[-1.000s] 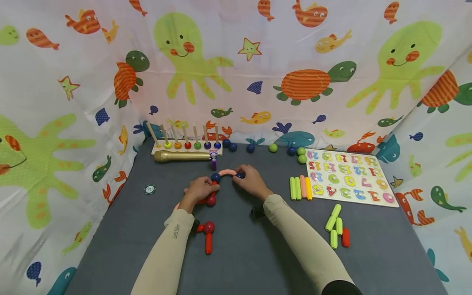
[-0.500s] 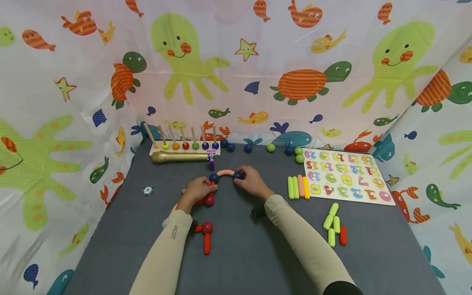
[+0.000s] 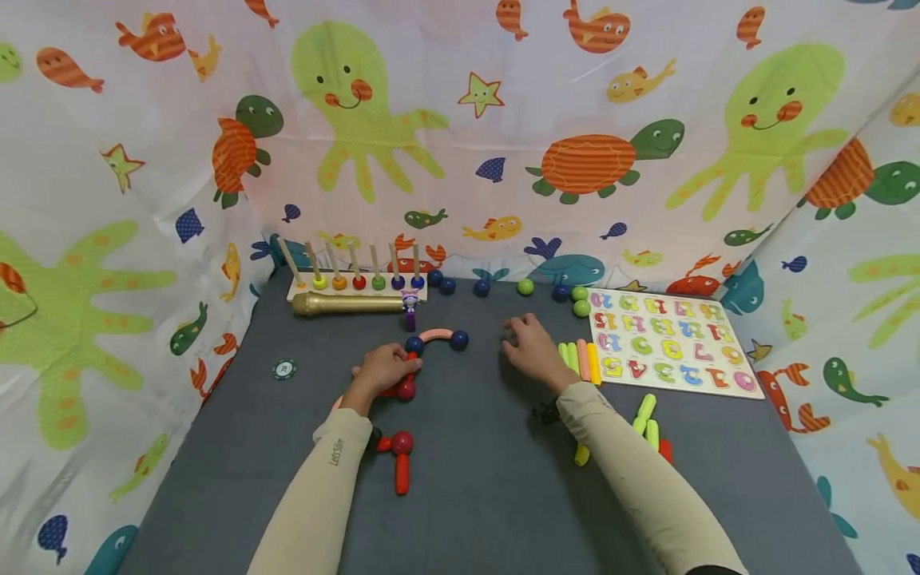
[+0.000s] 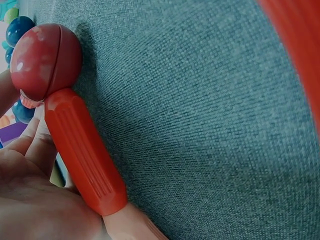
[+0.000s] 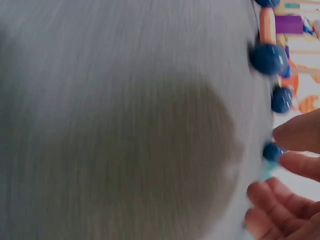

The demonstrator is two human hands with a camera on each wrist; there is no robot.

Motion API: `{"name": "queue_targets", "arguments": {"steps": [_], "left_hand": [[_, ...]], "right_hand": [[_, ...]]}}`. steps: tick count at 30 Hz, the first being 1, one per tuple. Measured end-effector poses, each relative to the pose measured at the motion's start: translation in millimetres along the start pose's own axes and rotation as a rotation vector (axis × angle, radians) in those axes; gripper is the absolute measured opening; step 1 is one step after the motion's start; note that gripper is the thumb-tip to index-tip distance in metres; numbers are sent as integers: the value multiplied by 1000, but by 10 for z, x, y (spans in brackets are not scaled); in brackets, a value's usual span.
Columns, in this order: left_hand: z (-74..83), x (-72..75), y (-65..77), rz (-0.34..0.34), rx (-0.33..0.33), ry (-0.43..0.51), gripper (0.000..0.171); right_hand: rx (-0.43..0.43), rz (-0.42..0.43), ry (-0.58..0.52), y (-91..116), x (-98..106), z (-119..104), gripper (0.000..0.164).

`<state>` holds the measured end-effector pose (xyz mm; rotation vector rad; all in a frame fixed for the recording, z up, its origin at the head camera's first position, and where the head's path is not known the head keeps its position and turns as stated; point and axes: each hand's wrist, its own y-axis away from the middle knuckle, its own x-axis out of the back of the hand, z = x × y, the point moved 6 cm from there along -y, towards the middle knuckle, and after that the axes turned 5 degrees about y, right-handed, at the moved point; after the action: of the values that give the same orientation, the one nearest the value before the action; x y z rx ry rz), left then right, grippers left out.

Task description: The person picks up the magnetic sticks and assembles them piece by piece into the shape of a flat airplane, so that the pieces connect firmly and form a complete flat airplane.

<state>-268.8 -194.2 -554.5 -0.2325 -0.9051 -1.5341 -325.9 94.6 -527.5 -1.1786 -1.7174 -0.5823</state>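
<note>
My left hand (image 3: 381, 369) pinches a red rod (image 3: 412, 359) that joins a dark blue ball (image 3: 414, 345) to a red ball (image 3: 406, 390). In the left wrist view that red ball (image 4: 47, 62) also bears a red ridged rod (image 4: 85, 152) ending at a peach piece (image 4: 131, 222). From the blue ball, a curved peach rod (image 3: 435, 334) reaches a second blue ball (image 3: 458, 341). My right hand (image 3: 535, 351) is over the table, to the right of that ball, holding nothing, its fingers loosely bent (image 5: 285, 202).
Loose blue balls (image 3: 481, 287) and green balls (image 3: 525, 287) line the back. At right are a number board (image 3: 672, 347), upright-laid rods (image 3: 584, 359) and more green rods (image 3: 644, 414). A red ball with rods (image 3: 402, 443) lies by my left wrist. A gold microphone-like stick (image 3: 348, 303) fronts a peg board (image 3: 291, 291).
My right hand has let go of the blue ball at the end of the curved rod and moved right. The left hand keeps its grip in place.
</note>
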Motion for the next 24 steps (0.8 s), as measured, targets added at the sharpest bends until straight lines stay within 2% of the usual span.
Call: {"name": "queue_targets", "arguments": {"steps": [5,10,15,20,24], "left_hand": [[9,1,11,-5,2,1,38],[-11,4,0,-6,3,3,38],[-17,14,0,-8,9,2,38],[-21,13,-7,-9,7,12,37],[-52,-2,-59,-7,-11,15,39]], "right_hand": [[1,-12,222,202,278,251,39],[-11,-51,380,370,403,438,46],[-10,-92,357,439,396,523,45],[17,-128,360,470,357,423,40],[37,-200,368,481,310,323,39]]}}
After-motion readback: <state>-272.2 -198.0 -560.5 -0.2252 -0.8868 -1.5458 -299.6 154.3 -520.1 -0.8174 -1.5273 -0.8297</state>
